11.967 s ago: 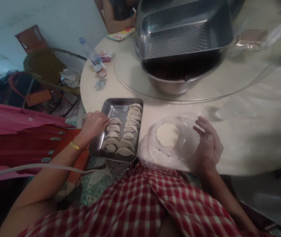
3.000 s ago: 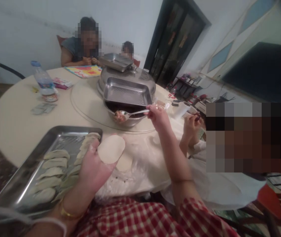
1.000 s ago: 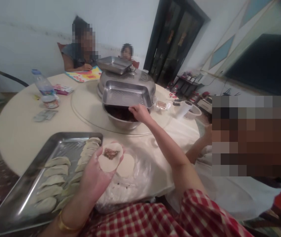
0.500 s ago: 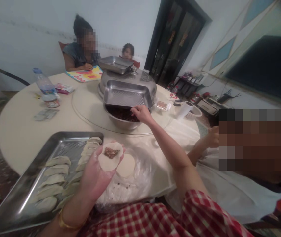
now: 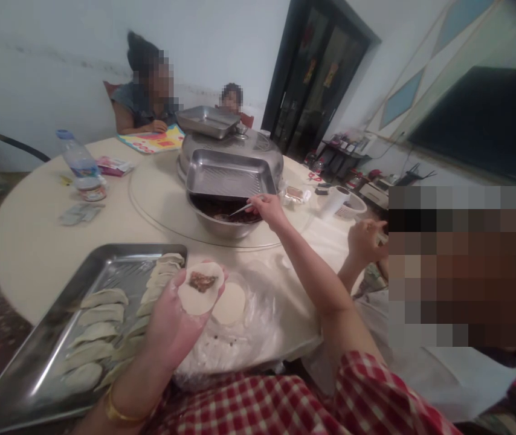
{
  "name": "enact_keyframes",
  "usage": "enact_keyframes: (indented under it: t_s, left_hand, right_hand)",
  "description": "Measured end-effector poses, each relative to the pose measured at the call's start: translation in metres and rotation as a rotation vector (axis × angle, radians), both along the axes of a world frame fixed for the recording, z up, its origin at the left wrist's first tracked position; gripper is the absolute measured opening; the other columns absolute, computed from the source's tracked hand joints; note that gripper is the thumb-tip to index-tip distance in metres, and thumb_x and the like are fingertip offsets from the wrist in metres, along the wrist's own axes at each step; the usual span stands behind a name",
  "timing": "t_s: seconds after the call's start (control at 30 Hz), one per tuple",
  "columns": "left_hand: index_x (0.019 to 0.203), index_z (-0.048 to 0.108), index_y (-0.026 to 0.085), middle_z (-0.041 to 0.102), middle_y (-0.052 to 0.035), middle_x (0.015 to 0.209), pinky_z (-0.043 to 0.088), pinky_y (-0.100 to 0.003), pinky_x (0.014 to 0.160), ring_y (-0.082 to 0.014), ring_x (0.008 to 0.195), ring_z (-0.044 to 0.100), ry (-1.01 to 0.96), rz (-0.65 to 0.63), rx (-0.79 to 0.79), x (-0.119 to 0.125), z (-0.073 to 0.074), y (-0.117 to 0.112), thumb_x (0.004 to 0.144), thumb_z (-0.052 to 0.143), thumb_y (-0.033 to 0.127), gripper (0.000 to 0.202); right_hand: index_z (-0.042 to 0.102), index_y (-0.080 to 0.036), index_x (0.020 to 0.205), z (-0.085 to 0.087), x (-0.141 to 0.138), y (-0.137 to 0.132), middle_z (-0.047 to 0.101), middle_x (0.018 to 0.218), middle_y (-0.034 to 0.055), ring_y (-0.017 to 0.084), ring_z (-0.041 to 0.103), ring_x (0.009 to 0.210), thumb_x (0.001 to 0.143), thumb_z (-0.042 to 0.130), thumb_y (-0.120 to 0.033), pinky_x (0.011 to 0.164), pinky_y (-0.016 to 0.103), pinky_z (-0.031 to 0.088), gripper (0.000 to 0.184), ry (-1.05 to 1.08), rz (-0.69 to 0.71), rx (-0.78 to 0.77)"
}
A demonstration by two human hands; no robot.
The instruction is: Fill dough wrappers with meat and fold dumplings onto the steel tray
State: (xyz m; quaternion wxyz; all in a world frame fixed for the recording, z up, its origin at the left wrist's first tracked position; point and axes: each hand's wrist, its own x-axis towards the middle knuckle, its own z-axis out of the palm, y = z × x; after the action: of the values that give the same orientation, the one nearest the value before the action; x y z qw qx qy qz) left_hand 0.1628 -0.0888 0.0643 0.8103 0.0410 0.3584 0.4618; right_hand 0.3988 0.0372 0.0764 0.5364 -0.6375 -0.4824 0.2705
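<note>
A round dumpling wrapper (image 5: 193,300) with a lump of meat filling (image 5: 202,281) lies in my left hand (image 5: 177,320), whose fingers cup it from beneath. My right hand (image 5: 267,211) reaches out over a metal bowl (image 5: 224,228) of dark filling and grips a thin metal spoon (image 5: 240,208), its far end down at the filling. Another wrapper (image 5: 229,303) rests on plastic film to the right of my left hand. Left of that hand, folded dumplings (image 5: 97,332) stand in rows in a large metal tray (image 5: 54,329).
An empty metal tray (image 5: 233,175) leans over the bowl's back rim, before a lidded metal pan (image 5: 203,145) bearing another tray (image 5: 208,122). A bottle (image 5: 77,156) and jar (image 5: 91,190) stand at left. A co-worker's hand (image 5: 367,238) is at right; two people sit behind the table.
My right hand has shifted slightly right and the spoon in it now shows. My left hand stays nearly still with the filled wrapper. The co-worker's hand at right has moved left.
</note>
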Motion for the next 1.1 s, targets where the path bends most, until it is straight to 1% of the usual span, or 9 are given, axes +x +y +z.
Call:
enact_keyframes:
  t_s: [0.17, 0.27, 0.37, 0.5, 0.63, 0.73, 0.83, 0.97, 1.1]
  left_hand:
    - [0.104, 0.064, 0.007, 0.074, -0.0160, 0.096, 0.062, -0.035, 0.069, -0.0262, 0.087, 0.073, 0.031, -0.003, 0.013, -0.001, 0.001, 0.001, 0.096, 0.034, 0.017, 0.032]
    - [0.105, 0.064, 0.009, 0.075, -0.0144, 0.094, 0.062, -0.035, 0.069, -0.0261, 0.088, 0.073, 0.024, -0.004, -0.014, -0.001, 0.000, 0.002, 0.096, 0.034, 0.019, 0.033]
    - [0.102, 0.065, 0.009, 0.075, -0.0146, 0.092, 0.062, -0.035, 0.068, -0.0259, 0.086, 0.073, 0.005, -0.002, -0.017, -0.001, 0.001, 0.003, 0.098, 0.031, 0.021, 0.036]
    - [0.095, 0.067, 0.010, 0.075, -0.0136, 0.087, 0.061, -0.035, 0.070, -0.0254, 0.085, 0.072, -0.034, -0.004, 0.002, -0.001, 0.002, 0.002, 0.099, 0.028, 0.025, 0.041]
    - [0.101, 0.068, 0.010, 0.076, -0.0115, 0.091, 0.059, -0.037, 0.079, -0.0260, 0.091, 0.071, -0.108, 0.013, 0.022, -0.001, 0.002, -0.002, 0.100, 0.031, 0.029, 0.041]
    - [0.098, 0.069, 0.010, 0.076, -0.0113, 0.092, 0.057, -0.037, 0.084, -0.0259, 0.092, 0.070, -0.112, 0.003, 0.024, -0.001, 0.001, -0.003, 0.100, 0.032, 0.030, 0.042]
    - [0.096, 0.069, 0.009, 0.076, -0.0126, 0.091, 0.058, -0.037, 0.081, -0.0257, 0.089, 0.071, -0.099, -0.008, 0.031, -0.001, -0.001, -0.005, 0.101, 0.030, 0.032, 0.045]
    - [0.091, 0.069, 0.008, 0.076, -0.0126, 0.087, 0.060, -0.037, 0.076, -0.0255, 0.084, 0.072, -0.114, 0.000, 0.055, -0.003, -0.003, -0.005, 0.101, 0.029, 0.030, 0.046]
    - [0.090, 0.069, 0.011, 0.076, -0.0097, 0.085, 0.060, -0.034, 0.074, -0.0235, 0.083, 0.073, -0.101, -0.015, 0.055, -0.004, -0.003, -0.006, 0.099, 0.030, 0.026, 0.043]
  right_hand:
    - [0.059, -0.017, 0.070, 0.012, 0.002, 0.001, 0.069, 0.056, 0.0001, 0.009, 0.060, 0.053, 0.079, 0.053, -0.020, 0.055, 0.019, 0.044, 0.012, 0.109, -0.116, 0.065]
    - [0.058, -0.017, 0.069, 0.018, 0.003, -0.003, 0.068, 0.055, -0.0014, 0.007, 0.056, 0.049, 0.079, 0.054, -0.021, 0.052, 0.018, 0.041, 0.011, 0.148, -0.140, 0.093]
    - [0.059, -0.017, 0.071, 0.024, 0.002, -0.019, 0.067, 0.053, -0.0016, 0.007, 0.052, 0.045, 0.080, 0.054, -0.025, 0.048, 0.019, 0.037, 0.012, 0.171, -0.133, 0.104]
    - [0.062, -0.018, 0.071, 0.026, -0.007, -0.055, 0.068, 0.055, -0.0005, 0.009, 0.055, 0.049, 0.078, 0.060, -0.033, 0.048, 0.021, 0.036, 0.016, 0.198, 0.015, 0.202]
    - [0.067, -0.019, 0.069, 0.020, -0.024, -0.095, 0.066, 0.054, -0.0025, 0.008, 0.057, 0.048, 0.075, 0.067, -0.035, 0.045, 0.021, 0.037, 0.017, 0.190, 0.174, 0.279]
    - [0.069, -0.020, 0.070, 0.016, -0.038, -0.116, 0.067, 0.058, -0.0034, 0.008, 0.059, 0.049, 0.077, 0.070, -0.040, 0.047, 0.020, 0.043, 0.021, 0.121, 0.241, 0.284]
    - [0.070, -0.021, 0.076, 0.014, -0.047, -0.131, 0.069, 0.063, -0.0030, 0.009, 0.063, 0.055, 0.082, 0.067, -0.044, 0.053, 0.022, 0.050, 0.025, -0.015, 0.250, 0.330]
    - [0.070, -0.020, 0.087, 0.018, -0.046, -0.148, 0.073, 0.073, 0.0010, 0.012, 0.067, 0.068, 0.091, 0.060, -0.031, 0.062, 0.026, 0.053, 0.016, -0.270, 0.332, 0.450]
    - [0.070, -0.021, 0.091, 0.022, -0.043, -0.159, 0.074, 0.078, 0.0027, 0.013, 0.065, 0.071, 0.091, 0.058, -0.019, 0.065, 0.029, 0.052, 0.012, -0.439, 0.375, 0.602]
